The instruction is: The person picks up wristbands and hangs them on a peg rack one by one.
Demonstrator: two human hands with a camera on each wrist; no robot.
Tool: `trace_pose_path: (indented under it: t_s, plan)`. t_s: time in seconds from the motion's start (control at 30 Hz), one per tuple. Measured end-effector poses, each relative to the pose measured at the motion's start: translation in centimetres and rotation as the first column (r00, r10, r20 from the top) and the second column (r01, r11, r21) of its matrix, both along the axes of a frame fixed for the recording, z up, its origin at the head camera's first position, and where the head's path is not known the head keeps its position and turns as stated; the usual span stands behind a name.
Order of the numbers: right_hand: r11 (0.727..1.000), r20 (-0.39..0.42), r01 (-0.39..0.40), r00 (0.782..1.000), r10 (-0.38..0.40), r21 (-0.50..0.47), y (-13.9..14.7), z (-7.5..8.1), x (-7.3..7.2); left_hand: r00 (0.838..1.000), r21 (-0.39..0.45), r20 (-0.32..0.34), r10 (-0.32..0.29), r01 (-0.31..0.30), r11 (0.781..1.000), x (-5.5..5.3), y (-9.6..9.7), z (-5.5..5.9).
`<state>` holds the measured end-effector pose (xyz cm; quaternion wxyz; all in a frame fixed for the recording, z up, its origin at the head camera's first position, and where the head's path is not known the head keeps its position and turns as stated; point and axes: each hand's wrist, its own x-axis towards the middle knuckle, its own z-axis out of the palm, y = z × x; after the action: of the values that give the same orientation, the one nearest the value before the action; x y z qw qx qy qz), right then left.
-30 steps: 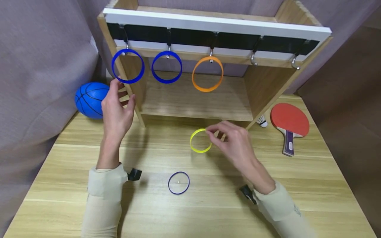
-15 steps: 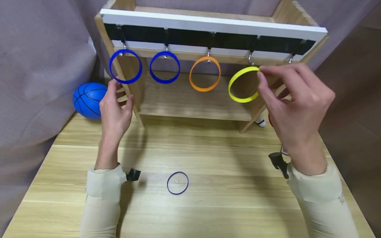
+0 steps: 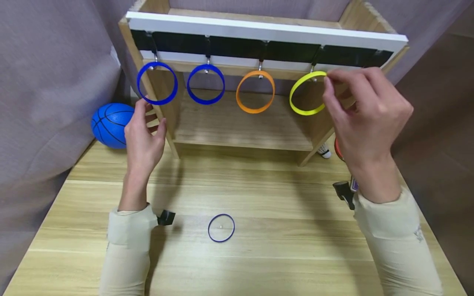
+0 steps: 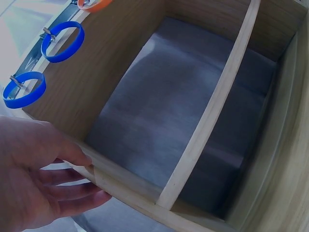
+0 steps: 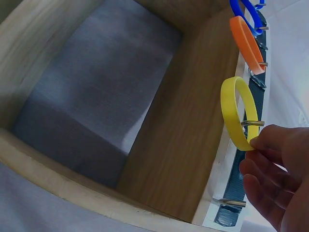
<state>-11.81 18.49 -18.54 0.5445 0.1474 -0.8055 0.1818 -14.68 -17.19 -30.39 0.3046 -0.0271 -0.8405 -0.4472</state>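
My right hand pinches the right edge of a yellow wristband between thumb and fingertips. The right wrist view shows a metal hook passing through the yellow band's loop. Two blue wristbands and an orange wristband hang on the hooks to its left. On the left side, my left hand grips the front edge of the wooden shelf's side panel, thumb on one face and fingers on the other. Another blue wristband lies flat on the table.
The wooden shelf carries a white rail with a black strip of hooks. One bare hook shows in the right wrist view. A blue basketball sits left of the shelf; a shuttlecock and partly hidden red paddle are right.
My right hand has carried the yellow wristband up and right from above the table to the fourth hook, which now passes through its loop. My left hand has stayed on the shelf.
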Motion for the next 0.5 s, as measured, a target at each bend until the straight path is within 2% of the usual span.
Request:
trace_pose_path:
  t_s: [0.27, 0.5]
  plan:
    - [1.0, -0.012, 0.013, 1.0, -0.013, -0.008, -0.15, -0.17, -0.07, 1.0, 0.002, -0.005, -0.003, 0.003, 1.0, 0.0, 0.01, 0.02]
    - [1.0, 0.024, 0.005, 1.0, -0.005, 0.023, -0.22, -0.18, 0.07, 1.0, 0.003, -0.002, -0.005, 0.005, 1.0, 0.02, -0.01, 0.0]
